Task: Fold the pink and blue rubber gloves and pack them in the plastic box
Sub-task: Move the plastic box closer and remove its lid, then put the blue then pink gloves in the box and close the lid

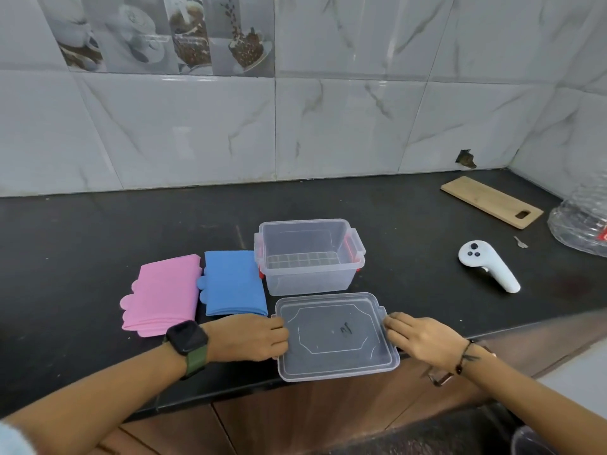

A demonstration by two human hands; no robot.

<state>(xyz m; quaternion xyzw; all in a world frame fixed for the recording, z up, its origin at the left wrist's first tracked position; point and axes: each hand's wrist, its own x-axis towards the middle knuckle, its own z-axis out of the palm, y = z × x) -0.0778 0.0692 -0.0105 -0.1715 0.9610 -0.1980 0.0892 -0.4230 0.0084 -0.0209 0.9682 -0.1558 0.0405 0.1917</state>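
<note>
The open box (pixel 310 254) has nothing above it. The lid (pixel 336 334) lies just near of it, blocking the near approach. Folded gloves (pixel 200 287) crowd its left side. Bare counter (pixel 410 251) lies right, before the white controller (pixel 487 266).

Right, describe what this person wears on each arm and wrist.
Left wrist: a black square-faced smartwatch on an olive-green strap. Right wrist: a thin dark cord bracelet with small beads. Both forearms are bare; a pale blue sleeve edge shows at the left.
</note>
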